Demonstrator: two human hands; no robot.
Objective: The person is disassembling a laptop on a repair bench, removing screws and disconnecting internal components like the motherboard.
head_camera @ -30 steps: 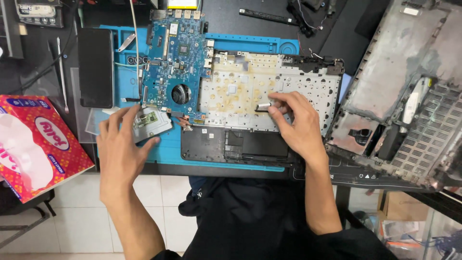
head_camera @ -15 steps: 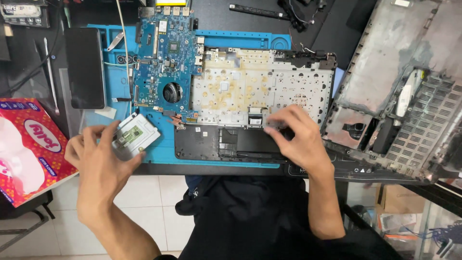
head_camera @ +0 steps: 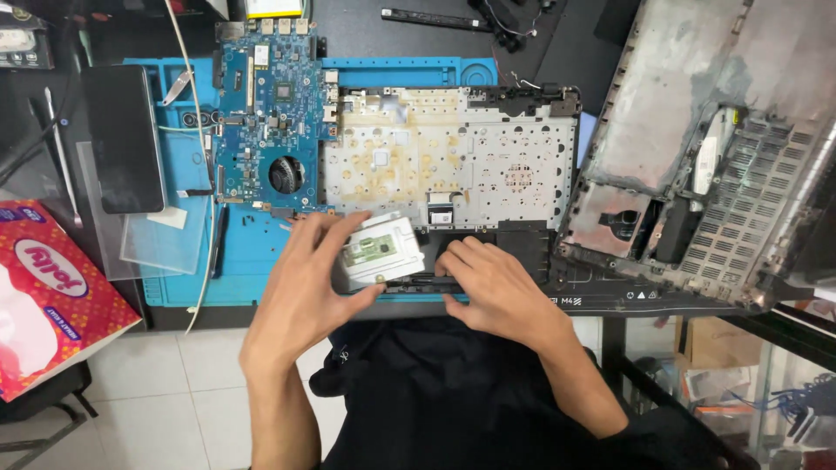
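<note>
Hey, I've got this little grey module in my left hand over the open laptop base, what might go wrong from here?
1. The left hand pinches the grey module by its edges above the palm rest; a slip could drop it onto the frame.
2. A ribbon connector sits just beside the module and might get snagged.
3. Loose screws lie on the blue mat near your wrist; a sweep could scatter them.

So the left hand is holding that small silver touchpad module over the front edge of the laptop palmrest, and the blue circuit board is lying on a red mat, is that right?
Not quite. The head view shows the blue circuit board lying on a blue mat, not a red one. The rest holds: the left hand holds the small silver touchpad module over the front edge of the laptop palmrest.
</note>
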